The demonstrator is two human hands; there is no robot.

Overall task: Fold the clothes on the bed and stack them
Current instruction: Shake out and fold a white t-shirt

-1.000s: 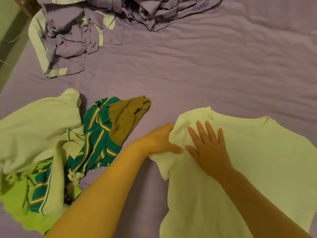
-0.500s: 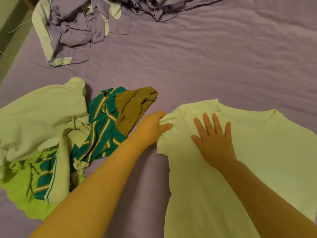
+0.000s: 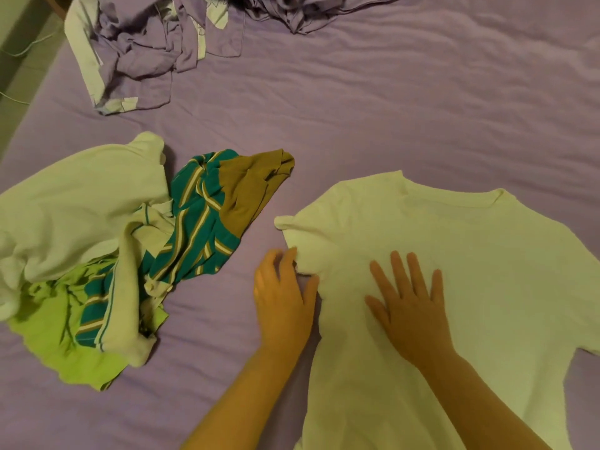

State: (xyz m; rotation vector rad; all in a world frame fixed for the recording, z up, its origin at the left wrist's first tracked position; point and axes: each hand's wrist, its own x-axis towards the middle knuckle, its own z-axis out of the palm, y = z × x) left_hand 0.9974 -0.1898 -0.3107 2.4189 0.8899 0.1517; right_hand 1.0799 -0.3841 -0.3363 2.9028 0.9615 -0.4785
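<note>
Head view: the right hand (image 3: 410,306) lies flat, fingers spread, on the white T-shirt (image 3: 470,254). The left hand (image 3: 284,297), fingers relaxed, touches its folded sleeve on the bed (image 3: 389,108).

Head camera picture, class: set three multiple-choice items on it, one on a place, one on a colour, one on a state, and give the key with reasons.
1. Where does the heap of unfolded clothes lie relative to the white T-shirt?
A. To its left
B. On top of it
C. To its right

2. What colour is the bed sheet?
A. Red
B. Purple
C. Black

3. How is the right hand?
A. Clenched in a fist
B. Lifted off the bed
C. Flat on the T-shirt, fingers spread

Key: 1 A, the heap sits left of the shirt, apart from it. 2 B, purple sheet shows all around. 3 C, straight fingers rest on the shirt.
</note>
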